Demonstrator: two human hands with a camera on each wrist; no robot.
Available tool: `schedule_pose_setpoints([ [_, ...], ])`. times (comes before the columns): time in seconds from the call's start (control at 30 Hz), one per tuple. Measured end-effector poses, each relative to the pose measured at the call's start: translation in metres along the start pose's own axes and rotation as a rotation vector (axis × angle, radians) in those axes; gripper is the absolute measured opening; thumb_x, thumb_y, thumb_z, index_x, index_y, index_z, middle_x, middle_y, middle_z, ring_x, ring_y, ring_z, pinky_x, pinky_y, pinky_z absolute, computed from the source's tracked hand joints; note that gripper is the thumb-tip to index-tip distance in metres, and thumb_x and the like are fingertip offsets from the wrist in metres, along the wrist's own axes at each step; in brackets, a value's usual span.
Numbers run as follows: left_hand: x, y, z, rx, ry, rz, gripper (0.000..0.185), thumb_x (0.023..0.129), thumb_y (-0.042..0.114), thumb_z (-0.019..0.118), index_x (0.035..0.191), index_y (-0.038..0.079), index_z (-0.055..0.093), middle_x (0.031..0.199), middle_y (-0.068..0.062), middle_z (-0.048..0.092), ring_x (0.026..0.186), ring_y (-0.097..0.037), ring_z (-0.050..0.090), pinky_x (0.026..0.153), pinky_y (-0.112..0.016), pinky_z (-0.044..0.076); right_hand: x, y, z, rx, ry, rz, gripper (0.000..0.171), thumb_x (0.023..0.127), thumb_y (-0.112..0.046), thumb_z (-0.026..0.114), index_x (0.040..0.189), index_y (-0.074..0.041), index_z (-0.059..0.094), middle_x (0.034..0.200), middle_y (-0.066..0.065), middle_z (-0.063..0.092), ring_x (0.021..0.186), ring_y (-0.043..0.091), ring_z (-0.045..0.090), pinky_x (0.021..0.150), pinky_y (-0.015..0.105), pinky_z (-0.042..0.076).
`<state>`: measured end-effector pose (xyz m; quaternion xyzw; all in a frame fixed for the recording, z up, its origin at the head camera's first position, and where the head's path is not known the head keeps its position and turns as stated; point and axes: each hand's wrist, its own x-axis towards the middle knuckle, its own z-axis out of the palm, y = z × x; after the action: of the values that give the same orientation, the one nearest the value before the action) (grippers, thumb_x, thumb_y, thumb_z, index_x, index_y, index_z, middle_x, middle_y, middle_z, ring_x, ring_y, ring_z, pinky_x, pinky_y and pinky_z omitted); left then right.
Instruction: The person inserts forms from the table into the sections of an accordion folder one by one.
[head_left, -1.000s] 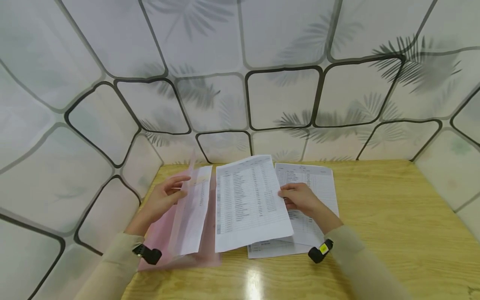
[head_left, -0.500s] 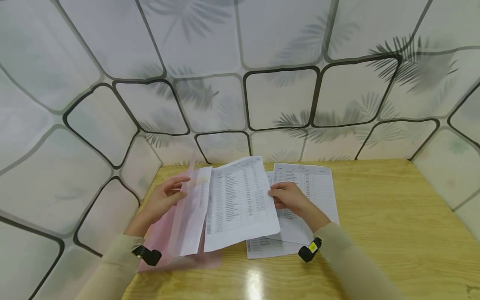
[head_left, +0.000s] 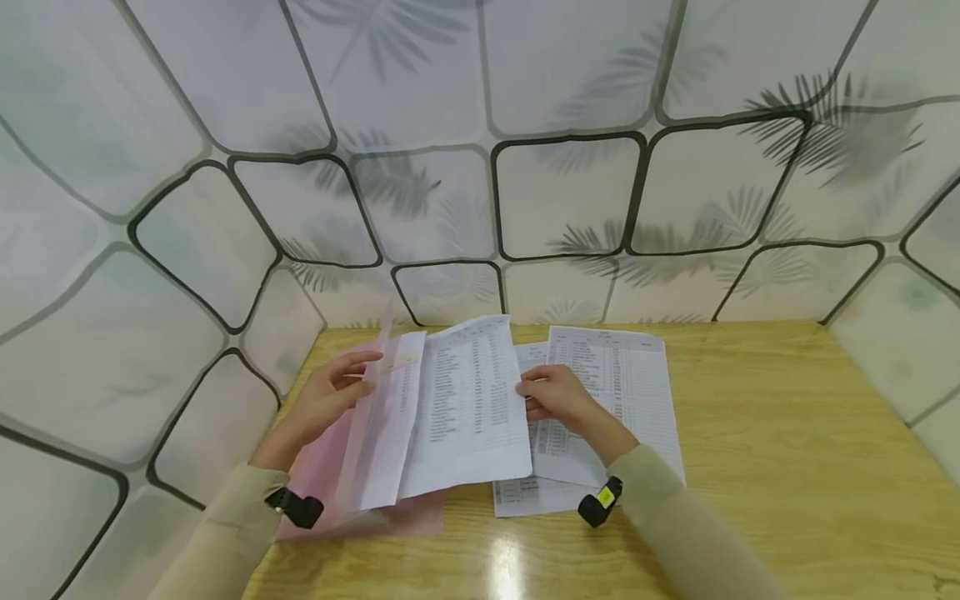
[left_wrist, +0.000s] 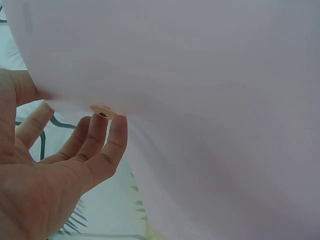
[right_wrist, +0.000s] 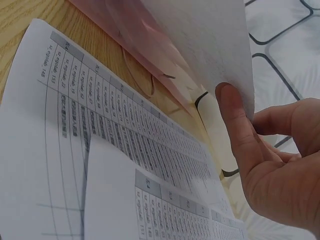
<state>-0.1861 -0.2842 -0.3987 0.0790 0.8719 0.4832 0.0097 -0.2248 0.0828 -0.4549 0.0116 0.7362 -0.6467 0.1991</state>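
Note:
My left hand [head_left: 322, 408] holds up the cover of a translucent pink folder [head_left: 405, 518] by its edge. In the left wrist view the raised pink cover [left_wrist: 210, 100] fills most of the picture, with part of the thumb behind it. White paper [head_left: 386, 458] stands tilted inside the folder. My right hand [head_left: 566, 404] pinches the right edge of a printed list sheet [head_left: 468, 417], thumb on one side and fingers on the other. That sheet is lifted and tilted, its left edge against the folder's paper. In the right wrist view its pale back [right_wrist: 210, 45] shows.
Two overlapping printed sheets [head_left: 648, 400] lie on the wooden table [head_left: 787, 467], right of the folder and partly under my right hand and the raised sheet. A patterned curtain-like wall [head_left: 570, 200] rises behind the table and along the left side.
My right hand has moved left with the printed sheet, bringing it up to the folder's paper and uncovering more of the sheets on the table. The left hand has stayed put.

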Motion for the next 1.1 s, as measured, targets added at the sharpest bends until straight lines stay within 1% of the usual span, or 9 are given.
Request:
schedule_pose_setpoints([
  [0.1,0.000,0.001,0.000,0.002,0.000,0.000,0.048,0.100,0.009,0.066,0.147,0.006,0.059,0.139,-0.030,0.060,0.114,-0.037,0.065,0.076,-0.030,0.053,-0.001,0.000,0.003,-0.018,-0.006,0.006,0.040,0.097,-0.009,0.066,0.132,0.011,0.062,0.088,0.011,0.073,0.068,0.012,0.069,0.063,0.027,0.060],
  [0.2,0.000,0.001,0.000,0.004,0.003,-0.003,0.048,0.099,0.009,0.067,0.147,0.006,0.059,0.138,-0.030,0.060,0.113,-0.036,0.066,0.076,-0.030,0.052,-0.002,0.000,0.004,-0.050,-0.013,0.012,0.038,0.097,-0.010,0.066,0.130,0.010,0.064,0.091,0.013,0.074,0.071,0.014,0.069,0.064,0.028,0.060],
  [0.3,0.001,0.001,0.000,0.002,0.002,0.000,0.048,0.099,0.008,0.066,0.147,0.006,0.059,0.140,-0.030,0.059,0.114,-0.038,0.066,0.077,-0.031,0.053,-0.002,0.001,0.005,-0.069,-0.020,0.013,0.037,0.097,-0.010,0.066,0.129,0.009,0.065,0.093,0.014,0.075,0.073,0.014,0.070,0.065,0.028,0.060],
  [0.4,0.002,0.002,0.001,-0.004,-0.001,0.005,0.048,0.099,0.008,0.066,0.146,0.005,0.059,0.140,-0.031,0.059,0.115,-0.039,0.066,0.077,-0.031,0.054,-0.002,0.002,0.008,-0.064,-0.024,0.013,0.039,0.098,-0.010,0.066,0.131,0.010,0.063,0.095,0.016,0.076,0.074,0.015,0.071,0.066,0.029,0.061],
  [0.67,0.002,0.003,0.002,-0.001,-0.003,-0.016,0.048,0.100,0.009,0.066,0.147,0.006,0.059,0.144,-0.029,0.058,0.118,-0.042,0.065,0.079,-0.032,0.053,0.002,0.001,0.016,-0.036,-0.034,-0.008,0.040,0.099,-0.010,0.066,0.133,0.009,0.063,0.105,0.020,0.076,0.079,0.016,0.074,0.071,0.032,0.063],
  [0.77,0.002,0.004,0.002,0.005,-0.006,-0.018,0.047,0.101,0.010,0.066,0.147,0.007,0.059,0.145,-0.029,0.057,0.119,-0.043,0.065,0.080,-0.033,0.053,0.004,0.000,0.019,-0.034,-0.004,-0.010,0.038,0.099,-0.011,0.066,0.132,0.008,0.065,0.106,0.019,0.076,0.080,0.016,0.073,0.072,0.031,0.062],
  [0.9,0.002,0.006,0.002,0.011,-0.010,-0.023,0.047,0.101,0.011,0.065,0.148,0.007,0.058,0.146,-0.029,0.057,0.120,-0.044,0.065,0.082,-0.034,0.053,0.007,-0.001,0.025,-0.031,0.042,0.005,0.035,0.098,-0.012,0.067,0.129,0.005,0.068,0.102,0.015,0.076,0.077,0.015,0.070,0.068,0.028,0.060],
  [1.0,0.002,0.006,0.002,0.014,-0.011,-0.024,0.047,0.101,0.011,0.065,0.148,0.007,0.058,0.146,-0.029,0.057,0.120,-0.044,0.064,0.082,-0.034,0.053,0.008,0.001,0.029,-0.020,0.055,0.007,0.035,0.098,-0.011,0.067,0.128,0.005,0.068,0.098,0.014,0.075,0.074,0.014,0.069,0.065,0.027,0.060],
  [1.1,0.002,0.006,0.002,0.017,-0.007,-0.025,0.047,0.101,0.011,0.065,0.147,0.007,0.058,0.146,-0.029,0.057,0.121,-0.044,0.064,0.082,-0.034,0.052,0.007,0.002,0.033,-0.009,0.063,0.007,0.035,0.098,-0.011,0.067,0.129,0.005,0.068,0.099,0.014,0.075,0.074,0.014,0.068,0.065,0.027,0.059],
])
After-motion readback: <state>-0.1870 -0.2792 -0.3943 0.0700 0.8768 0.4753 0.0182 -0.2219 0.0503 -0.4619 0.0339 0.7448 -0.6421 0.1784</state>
